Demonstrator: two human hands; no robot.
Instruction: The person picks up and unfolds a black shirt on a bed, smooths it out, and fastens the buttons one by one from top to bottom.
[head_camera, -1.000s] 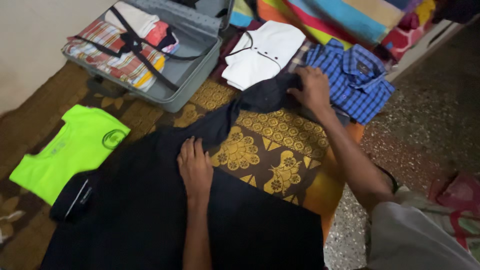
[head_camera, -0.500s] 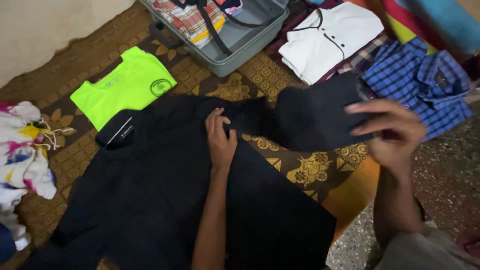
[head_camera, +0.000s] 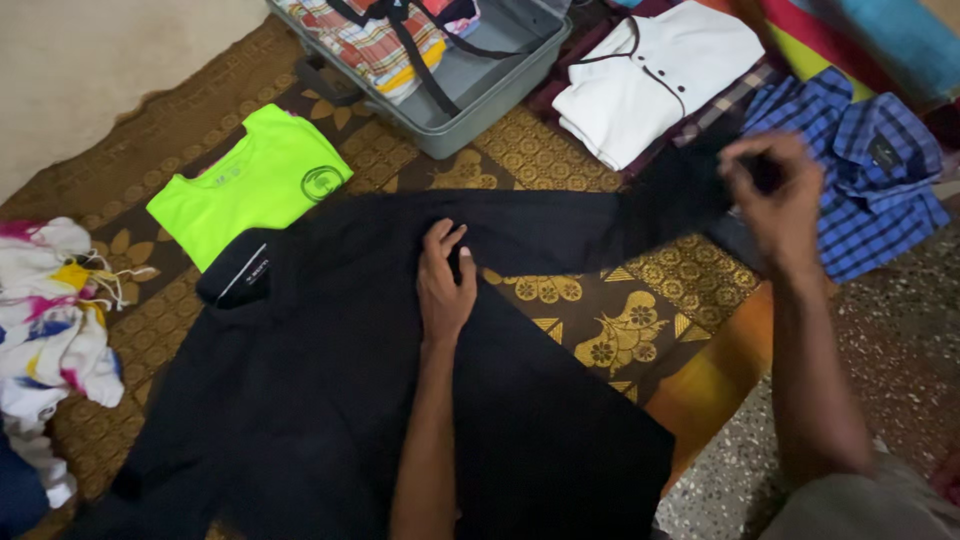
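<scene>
Left hand (head_camera: 445, 280) flat, fingers spread, pressing the black shirt (head_camera: 330, 400) spread across frame centre on the patterned mat (head_camera: 600, 330), while right hand (head_camera: 780, 200), upper right, pinches its stretched sleeve (head_camera: 640, 215), fingertips motion-blurred, shirt hem cut off below.

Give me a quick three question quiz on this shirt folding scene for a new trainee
1. True or false: the left hand lies flat on the black shirt.
2. What does the right hand grip? A) the white shirt B) the black shirt's sleeve C) a suitcase strap
3. What colour is the T-shirt beside the black shirt's collar?

Key: 1 true. 2 B. 3 bright green.
</scene>
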